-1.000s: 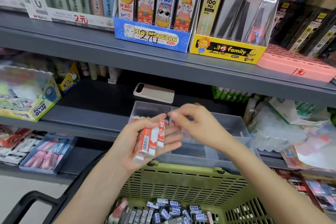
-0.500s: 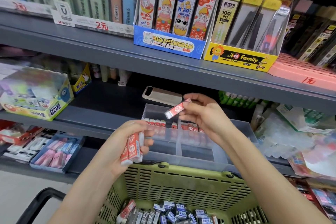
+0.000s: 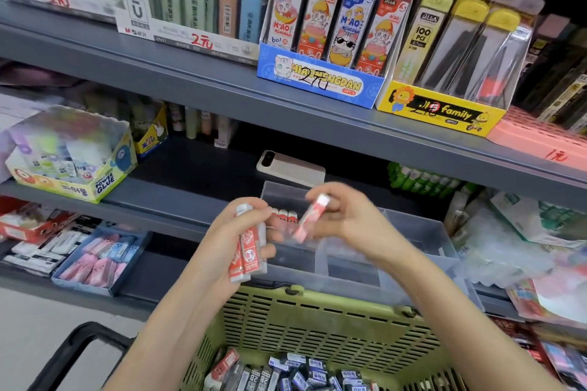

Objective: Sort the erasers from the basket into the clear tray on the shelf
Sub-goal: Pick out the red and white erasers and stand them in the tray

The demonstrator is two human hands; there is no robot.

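Head: left hand (image 3: 227,243), right hand (image 3: 352,220) grip erasers (image 3: 249,252) (red-wrapped).

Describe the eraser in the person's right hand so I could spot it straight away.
Find the clear tray on the middle shelf, behind the green basket. Over it, the right hand pinches one red-and-white eraser. It is single and tilted, unlike the stack gripped in the left hand and the upright row in the tray.
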